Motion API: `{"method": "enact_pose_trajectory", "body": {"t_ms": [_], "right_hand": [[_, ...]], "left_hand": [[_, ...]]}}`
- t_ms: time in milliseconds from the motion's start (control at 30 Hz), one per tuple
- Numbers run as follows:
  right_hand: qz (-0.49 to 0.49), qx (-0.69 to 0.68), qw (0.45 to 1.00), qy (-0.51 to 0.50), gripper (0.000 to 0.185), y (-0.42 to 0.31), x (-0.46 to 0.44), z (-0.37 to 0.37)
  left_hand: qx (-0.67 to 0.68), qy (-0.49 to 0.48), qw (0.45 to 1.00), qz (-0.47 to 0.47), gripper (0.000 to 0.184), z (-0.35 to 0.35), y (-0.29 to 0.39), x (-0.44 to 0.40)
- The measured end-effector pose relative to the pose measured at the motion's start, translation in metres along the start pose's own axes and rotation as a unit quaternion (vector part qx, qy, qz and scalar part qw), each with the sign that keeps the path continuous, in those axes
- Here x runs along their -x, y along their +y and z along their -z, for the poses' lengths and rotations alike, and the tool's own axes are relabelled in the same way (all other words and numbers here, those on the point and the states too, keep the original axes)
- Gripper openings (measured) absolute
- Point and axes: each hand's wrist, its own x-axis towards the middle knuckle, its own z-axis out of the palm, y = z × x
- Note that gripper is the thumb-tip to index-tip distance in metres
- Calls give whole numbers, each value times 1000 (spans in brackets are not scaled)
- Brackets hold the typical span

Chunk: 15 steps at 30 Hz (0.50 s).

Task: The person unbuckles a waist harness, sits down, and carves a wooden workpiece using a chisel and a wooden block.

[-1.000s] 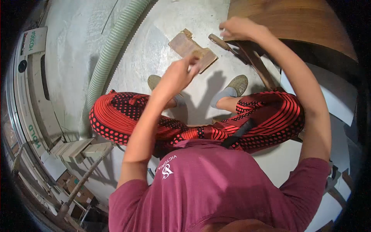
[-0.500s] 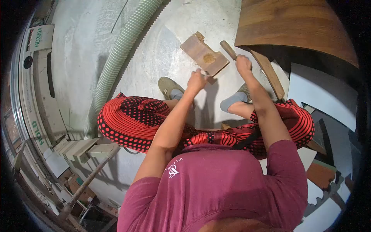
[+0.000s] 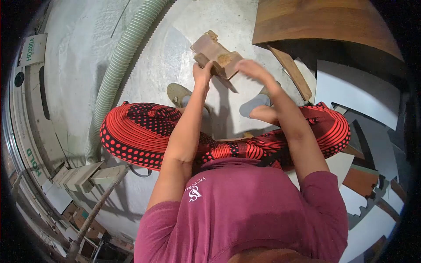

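My left hand (image 3: 203, 73) is closed around a brown wooden handle (image 3: 202, 59), held over the near side of a notched wooden block (image 3: 210, 45). A thin, pointed dark strip (image 3: 228, 84) extends below the handle; whether it is the tool's blade, I cannot tell. The block lies on the floor between my feet and has a rough yellowish patch (image 3: 224, 59) on its top. At the block's right end is my right hand (image 3: 253, 70), blurred by motion, its fingers stretched out with nothing visible in them.
A ribbed green hose (image 3: 121, 65) runs along the floor on the left, beside a machine (image 3: 29, 114) marked HOLD. To the right stand a curved wooden panel (image 3: 329, 22) and a wooden strip (image 3: 290, 73). White and grey sheet offcuts (image 3: 357, 94) lie at far right.
The wooden-handled tool has passed from my right hand to my left. My left hand has moved up beside the block, and my right hand has moved left towards it. The view has shifted slightly.
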Motion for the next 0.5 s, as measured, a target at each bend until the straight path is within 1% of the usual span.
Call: {"method": "enact_pose_trajectory", "body": {"t_ms": [33, 67, 100, 133, 167, 200, 233, 267, 300, 333, 367, 400, 433, 500], "right_hand": [[-111, -141, 980, 84, 29, 32, -4, 24], [-65, -357, 918, 159, 31, 94, -3, 47], [-188, -397, 836, 329, 37, 140, -6, 81], [-303, -417, 710, 480, 44, 167, -5, 102], [-383, -141, 756, 511, 50, 156, 6, 103], [-428, 145, 741, 497, 57, 135, 18, 106], [-429, 142, 743, 493, 57, 105, 28, 102], [-448, 172, 741, 470, 65, 72, 37, 96], [-465, 202, 737, 447, 74, 58, 39, 90], [-471, 214, 764, 384, 82, 72, 36, 102], [-476, 246, 761, 366, 80, 87, 35, 108], [-478, 277, 757, 350, 78, 98, 33, 112], [-476, 278, 758, 350, 78, 107, 32, 113], [-434, 387, 734, 349, 45, 114, 28, 115]], "left_hand": [[-63, 23, 995, -78, 40, 1, -7, -8], [-124, 46, 979, -156, 41, 0, -11, -13], [-119, 62, 978, -162, 41, -3, -3, -6], [-119, 60, 978, -161, 41, -9, 1, -1], [-94, 55, 972, -209, 41, -10, 6, 2], [-69, 51, 962, -260, 40, -11, 14, 4], [-87, 65, 952, -285, 37, -15, 27, 13], [-92, 69, 952, -285, 37, -17, 38, 18], [-70, 56, 949, -302, 39, -19, 48, 22], [-48, 42, 946, -318, 41, -22, 54, 25], [-31, 51, 946, -318, 29, -28, 61, 27], [-31, 53, 945, -322, 29, -33, 64, 27], [-43, 39, 934, -351, 29, -38, 64, 27], [-81, 22, 915, -395, 30, -45, 60, 29]]}}
